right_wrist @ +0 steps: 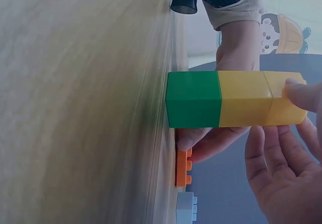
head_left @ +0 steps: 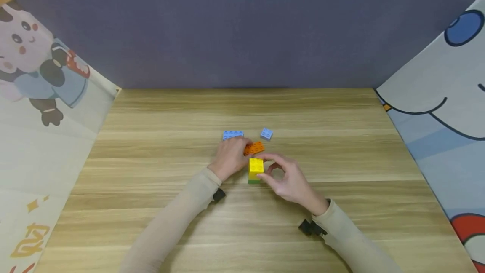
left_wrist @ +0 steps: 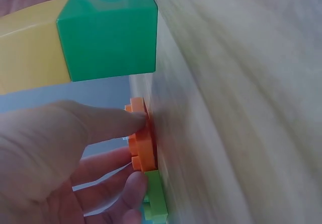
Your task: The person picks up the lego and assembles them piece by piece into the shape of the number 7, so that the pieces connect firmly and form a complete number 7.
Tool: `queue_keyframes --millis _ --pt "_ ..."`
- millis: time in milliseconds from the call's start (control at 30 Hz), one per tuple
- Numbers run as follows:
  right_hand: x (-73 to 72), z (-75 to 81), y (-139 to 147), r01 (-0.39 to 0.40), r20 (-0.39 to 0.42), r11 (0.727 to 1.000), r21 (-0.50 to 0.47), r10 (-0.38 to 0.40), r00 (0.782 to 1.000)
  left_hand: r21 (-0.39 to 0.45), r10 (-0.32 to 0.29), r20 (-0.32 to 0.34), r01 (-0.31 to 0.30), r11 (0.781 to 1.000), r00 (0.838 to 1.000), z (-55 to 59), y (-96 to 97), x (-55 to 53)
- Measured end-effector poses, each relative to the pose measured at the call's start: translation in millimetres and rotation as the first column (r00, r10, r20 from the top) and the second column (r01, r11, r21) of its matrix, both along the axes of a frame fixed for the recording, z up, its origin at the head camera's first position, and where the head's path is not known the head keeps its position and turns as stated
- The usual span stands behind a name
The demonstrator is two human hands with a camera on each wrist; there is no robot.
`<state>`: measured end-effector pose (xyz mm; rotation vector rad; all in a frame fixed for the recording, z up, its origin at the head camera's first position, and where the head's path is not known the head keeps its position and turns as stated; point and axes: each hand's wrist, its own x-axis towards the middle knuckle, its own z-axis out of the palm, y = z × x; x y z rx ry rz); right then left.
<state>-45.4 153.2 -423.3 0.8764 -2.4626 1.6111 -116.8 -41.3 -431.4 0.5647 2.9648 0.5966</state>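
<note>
A stack of bricks stands upright on the table: a green brick [right_wrist: 193, 99] at the bottom and two yellow bricks [head_left: 256, 165] above it. My right hand [head_left: 289, 180] pinches the top yellow brick between thumb and fingers. Left of the stack, my left hand [head_left: 232, 155] holds the orange brick [head_left: 254, 148], which lies flat on the table, with the thumb on its near side. A light green brick [left_wrist: 156, 196] lies beside the orange one under the left fingers; the head view hides it behind that hand.
Beyond the left hand lies a long blue brick [head_left: 233, 134], partly covered by it. A small blue brick [head_left: 267, 133] sits behind the orange one. The wooden table [head_left: 341, 151] meets a dark back panel [head_left: 246, 28] and printed side panels.
</note>
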Motion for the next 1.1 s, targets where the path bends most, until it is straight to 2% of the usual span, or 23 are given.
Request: queue_keyframes --millis 167,400,467,533,767,933,1100 --pt "1.7 3.5 -2.5 0.017 0.006 1.0 0.015 -0.017 1.0 0.014 -0.015 0.004 0.015 1.0 1.0 1.6 -4.6 2.2" --pt "9.0 29.0 -8.8 0.026 0.015 0.999 0.034 -0.026 1.0 0.042 -0.025 -0.003 0.025 0.999 1.0 3.5 -13.7 5.5" --pt "9.7 32.2 -9.2 0.024 0.023 0.999 0.033 -0.025 0.999 0.05 -0.029 -0.001 0.029 0.998 1.0 3.4 -15.9 5.8" --pt "8.8 30.1 -8.7 0.022 0.03 0.999 0.029 -0.023 0.999 0.055 -0.037 -0.003 0.038 0.998 0.999 3.5 -17.9 5.7" --pt "1.0 6.8 -4.1 0.018 0.042 0.999 0.034 -0.019 0.999 0.096 -0.079 -0.018 0.08 0.992 0.997 4.3 -25.7 5.9" --pt "-1.4 2.4 -1.9 -0.002 0.065 1.0 0.021 0.001 0.998 0.126 -0.105 -0.016 0.107 0.986 0.994 3.2 -32.3 6.2" --pt "-2.6 1.4 0.6 -0.014 0.075 1.0 0.02 0.013 0.997 0.15 -0.105 0.004 0.103 0.983 0.994 2.1 -38.4 6.8"
